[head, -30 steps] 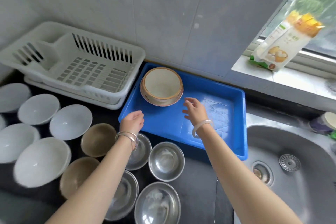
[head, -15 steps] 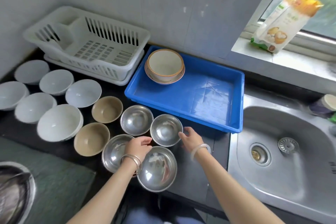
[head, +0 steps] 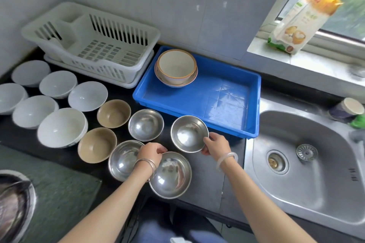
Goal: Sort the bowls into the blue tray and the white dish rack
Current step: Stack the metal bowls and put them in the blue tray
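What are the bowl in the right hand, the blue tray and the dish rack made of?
Bowl in the right hand: metal, likely stainless steel; polished, mirror-like reflections. Blue tray: probably moulded plastic; glossy, uniform colour. Dish rack: probably plastic; white, slotted moulded walls.

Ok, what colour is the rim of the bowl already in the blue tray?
Orange-brown, on the cream ceramic bowl in the blue plastic tray; the head view shows it best.

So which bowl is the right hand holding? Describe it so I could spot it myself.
Start at the blue tray beside the sink. Of four shiny bowls before its near edge, it is the steel bowl closest to the tray, rim held by the right hand. The others lie further left, and the left hand pinches the nearest steel bowl.
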The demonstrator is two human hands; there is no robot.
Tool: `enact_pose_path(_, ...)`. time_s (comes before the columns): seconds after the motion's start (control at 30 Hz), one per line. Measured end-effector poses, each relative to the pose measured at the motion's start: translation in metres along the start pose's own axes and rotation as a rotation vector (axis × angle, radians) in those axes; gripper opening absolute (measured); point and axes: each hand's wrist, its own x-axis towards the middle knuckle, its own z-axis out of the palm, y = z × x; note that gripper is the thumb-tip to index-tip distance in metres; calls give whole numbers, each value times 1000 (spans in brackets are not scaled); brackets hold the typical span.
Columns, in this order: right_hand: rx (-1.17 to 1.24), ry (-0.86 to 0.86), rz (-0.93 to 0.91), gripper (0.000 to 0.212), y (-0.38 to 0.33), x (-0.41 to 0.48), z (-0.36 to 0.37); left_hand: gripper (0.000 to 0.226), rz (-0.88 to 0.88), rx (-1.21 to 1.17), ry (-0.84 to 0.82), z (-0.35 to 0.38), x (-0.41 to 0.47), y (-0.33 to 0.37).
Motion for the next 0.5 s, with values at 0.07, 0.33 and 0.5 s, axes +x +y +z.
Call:
enact_pose_path(0.07, -5, 6, -29, 19, -1, -6, -9, 19, 14, -27, -3, 2, 4, 1)
enact_pose_path(0.33, -97, -4, -58, 16, 10, -24, -25, 18, 11, -245, 86, 12, 16, 19)
enact_pose_path(0.5, -209, 0, -74, 12, 17, -24, -24, 16, -38, -333, 98, 18, 18, 22)
